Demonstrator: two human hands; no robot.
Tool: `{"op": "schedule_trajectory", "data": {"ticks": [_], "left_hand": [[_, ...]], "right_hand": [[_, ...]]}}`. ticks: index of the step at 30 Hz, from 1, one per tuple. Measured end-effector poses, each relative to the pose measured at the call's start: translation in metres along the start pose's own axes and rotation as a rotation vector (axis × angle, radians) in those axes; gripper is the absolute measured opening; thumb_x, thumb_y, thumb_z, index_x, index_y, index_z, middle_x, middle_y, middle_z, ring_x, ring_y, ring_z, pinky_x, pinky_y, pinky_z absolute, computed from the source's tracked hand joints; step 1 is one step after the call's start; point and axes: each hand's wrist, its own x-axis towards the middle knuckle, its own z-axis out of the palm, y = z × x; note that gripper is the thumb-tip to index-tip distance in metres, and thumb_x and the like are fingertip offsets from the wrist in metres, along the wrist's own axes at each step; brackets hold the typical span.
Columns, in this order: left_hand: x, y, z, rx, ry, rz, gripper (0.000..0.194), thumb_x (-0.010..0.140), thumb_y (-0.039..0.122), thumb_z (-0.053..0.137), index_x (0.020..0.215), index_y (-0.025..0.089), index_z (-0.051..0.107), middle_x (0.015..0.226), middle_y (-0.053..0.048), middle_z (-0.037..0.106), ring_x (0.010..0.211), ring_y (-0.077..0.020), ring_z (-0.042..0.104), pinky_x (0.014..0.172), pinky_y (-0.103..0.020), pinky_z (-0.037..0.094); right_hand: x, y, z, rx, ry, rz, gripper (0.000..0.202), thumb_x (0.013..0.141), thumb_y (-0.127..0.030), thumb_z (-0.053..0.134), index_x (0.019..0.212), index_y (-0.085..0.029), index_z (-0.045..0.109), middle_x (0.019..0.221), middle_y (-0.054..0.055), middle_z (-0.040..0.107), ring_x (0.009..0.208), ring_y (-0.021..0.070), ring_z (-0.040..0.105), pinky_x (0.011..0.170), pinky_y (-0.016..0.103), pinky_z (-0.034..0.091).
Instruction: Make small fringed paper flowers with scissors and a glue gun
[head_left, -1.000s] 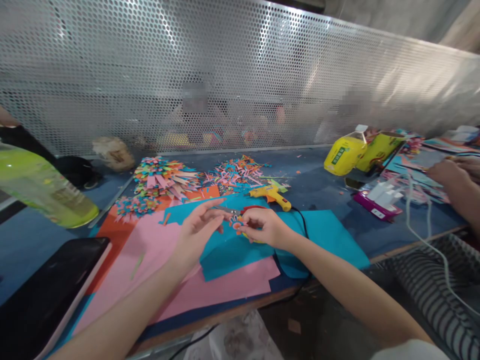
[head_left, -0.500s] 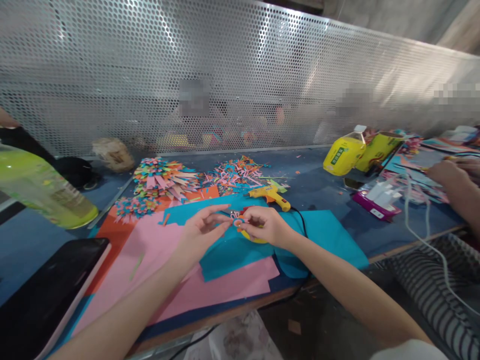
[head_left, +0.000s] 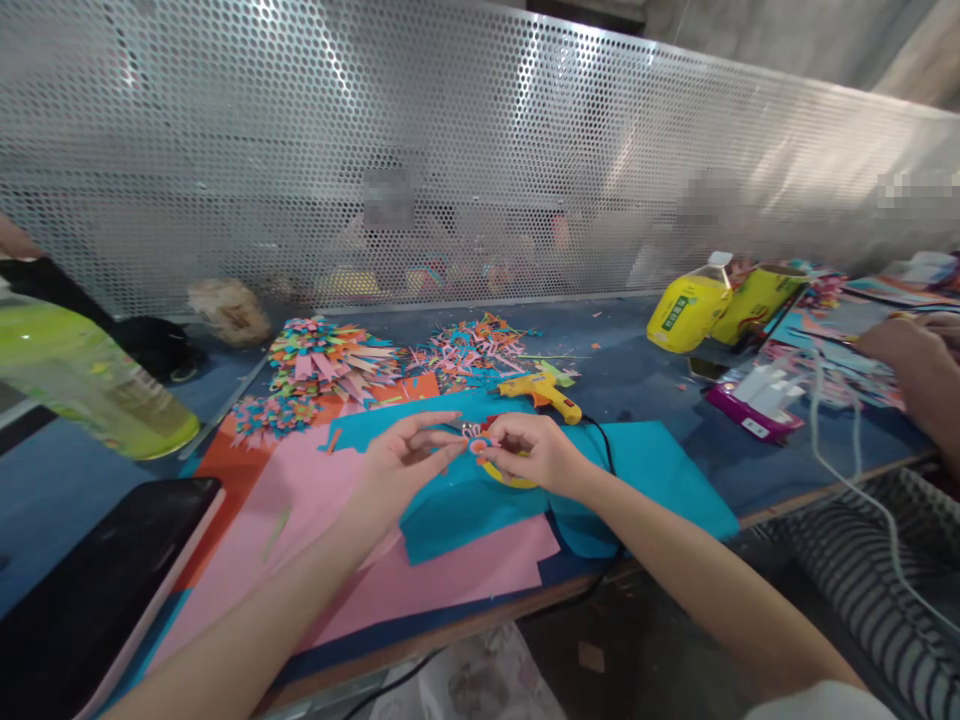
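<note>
Between my hands is a small rolled paper piece, ringed in blue with a pink and orange middle. My right hand pinches it from the right. My left hand closes thumb and fingertips on its left edge. Beneath them lie blue paper sheets and pink paper. A yellow ring-shaped thing, partly covered by my right hand, rests on the blue paper. Just beyond lies a yellow glue gun with a black cord.
Cut paper strips lie in a heap behind, beside a fringed paper bundle. Bottles stand left and right. A black phone-like slab lies front left. A co-worker's hand is at far right, past a purple box.
The rolled piece has turned slightly between my fingertips, so its pink-orange middle faces me more. Both hands stay in nearly the same place.
</note>
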Motion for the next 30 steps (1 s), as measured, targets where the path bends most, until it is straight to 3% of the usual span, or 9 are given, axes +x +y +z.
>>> {"op": "schedule_trajectory", "data": {"ticks": [30], "left_hand": [[-0.0017,0.0044,-0.0003,0.002,-0.041,0.01,0.037,0.064,0.025,0.07,0.099,0.016,0.061,0.068,0.0,0.067,0.055,-0.0095,0.055,0.054,-0.022,0.045]], "right_hand": [[-0.0011,0.0069,0.0004,0.091,-0.06,-0.042,0.025,0.078,-0.036,0.056,0.068,-0.016,0.045,0.063,-0.001,0.055,0.043,0.0059,0.051,0.041,0.018,0.041]]}}
